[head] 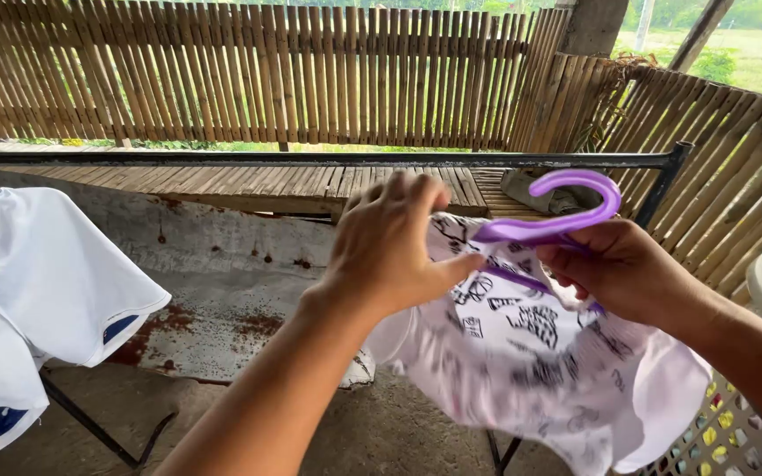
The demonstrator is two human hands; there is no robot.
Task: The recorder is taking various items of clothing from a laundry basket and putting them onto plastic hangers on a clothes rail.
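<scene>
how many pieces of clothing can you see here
2: a white garment with black prints held on a purple hanger by both hands, and a white shirt with blue trim hanging left. Others may be out of view.

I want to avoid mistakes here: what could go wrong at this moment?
The printed garment hangs mostly below the purple hanger, so it may slip off toward the dirty floor. The right hand grips only the hanger's neck, and the left hand pinches cloth; pulling could tilt the hanger.

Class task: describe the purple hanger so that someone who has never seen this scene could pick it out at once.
Start at the black metal rail running in front of the bamboo fence. Just below its right end, the right hand holds a plastic hanger inside a white printed garment. It is the only purple thing here.
</scene>
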